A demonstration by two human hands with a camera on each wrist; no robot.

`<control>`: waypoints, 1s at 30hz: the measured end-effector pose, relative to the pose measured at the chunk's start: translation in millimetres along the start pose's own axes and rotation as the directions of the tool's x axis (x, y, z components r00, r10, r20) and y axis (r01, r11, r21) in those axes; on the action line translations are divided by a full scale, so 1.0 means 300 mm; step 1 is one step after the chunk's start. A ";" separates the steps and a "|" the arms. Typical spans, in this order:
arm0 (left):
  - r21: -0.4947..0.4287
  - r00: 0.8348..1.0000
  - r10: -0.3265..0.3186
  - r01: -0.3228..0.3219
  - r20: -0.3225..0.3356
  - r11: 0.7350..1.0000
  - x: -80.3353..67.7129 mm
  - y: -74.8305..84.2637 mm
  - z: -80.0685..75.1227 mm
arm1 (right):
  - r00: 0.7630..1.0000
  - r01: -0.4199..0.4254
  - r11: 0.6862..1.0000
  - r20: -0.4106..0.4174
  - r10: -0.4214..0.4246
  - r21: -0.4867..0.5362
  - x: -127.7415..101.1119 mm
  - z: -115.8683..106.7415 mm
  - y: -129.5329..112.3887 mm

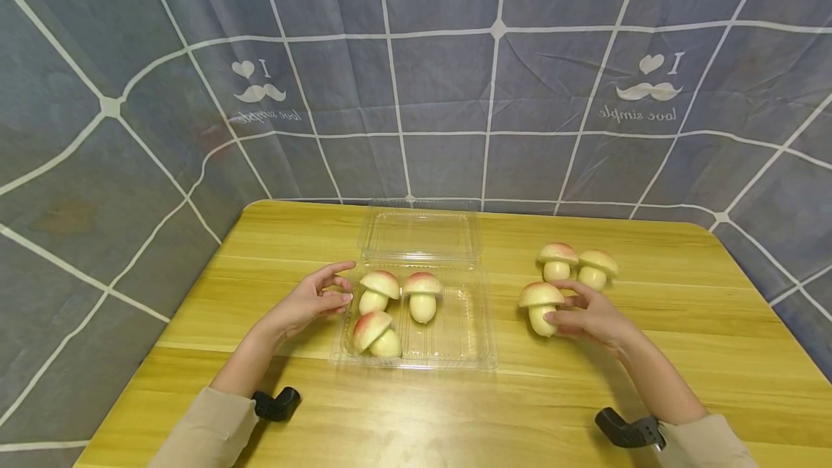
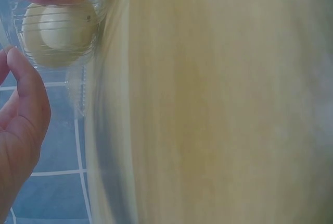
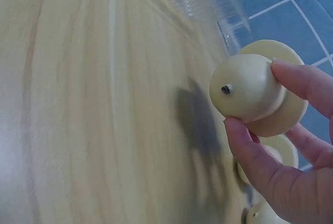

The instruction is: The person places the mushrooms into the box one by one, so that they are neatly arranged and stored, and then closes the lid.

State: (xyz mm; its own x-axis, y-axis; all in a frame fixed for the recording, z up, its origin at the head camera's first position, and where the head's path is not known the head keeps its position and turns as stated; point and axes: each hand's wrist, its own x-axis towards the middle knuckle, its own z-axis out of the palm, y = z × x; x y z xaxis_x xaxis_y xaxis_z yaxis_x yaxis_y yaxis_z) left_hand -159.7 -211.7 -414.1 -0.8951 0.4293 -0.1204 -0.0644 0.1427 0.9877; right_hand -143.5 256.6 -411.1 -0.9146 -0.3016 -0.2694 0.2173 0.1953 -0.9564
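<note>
My right hand [image 1: 594,318] holds a toy mushroom [image 1: 541,302] by its stem, thumb and fingers pinching it just above the table. The right wrist view shows its round cream stem [image 3: 244,86] with a dark spot at the end. A clear plastic container [image 1: 481,356] lies at the middle with its lid [image 1: 422,233] folded back. Inside its left side are two toy mushrooms, one upright [image 1: 377,291] and one tipped over [image 1: 377,336]; a third [image 1: 422,295] stands near the middle. At the left rim, my left hand [image 1: 312,302] pinches the container's edge between thumb and finger.
Behind my right hand, two more toy mushrooms [image 1: 557,260] [image 1: 596,268] stand close together on the wooden table [image 1: 416,417]. A grey curtain with white lines [image 1: 448,85] hangs along the table's back and sides.
</note>
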 end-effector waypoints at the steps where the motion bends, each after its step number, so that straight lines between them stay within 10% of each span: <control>1: 0.000 1.000 0.000 0.000 0.000 1.000 0.000 0.000 0.000 | 1.000 0.006 1.000 0.001 -0.006 0.003 0.001 0.003 -0.004; 30: 0.004 1.000 -0.004 0.004 0.000 1.000 0.000 -0.001 -0.001 | 0.997 0.048 0.999 0.053 -0.049 0.026 0.065 0.106 -0.153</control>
State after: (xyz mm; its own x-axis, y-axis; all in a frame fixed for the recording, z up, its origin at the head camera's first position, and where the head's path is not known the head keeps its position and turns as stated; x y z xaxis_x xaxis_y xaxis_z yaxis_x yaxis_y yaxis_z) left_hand -159.8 -212.0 -414.5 -0.8946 0.4291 -0.1244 -0.0663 0.1479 0.9868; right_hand -160.4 212.1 -376.0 -0.9048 -0.3598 -0.2280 0.1825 0.1563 -0.9707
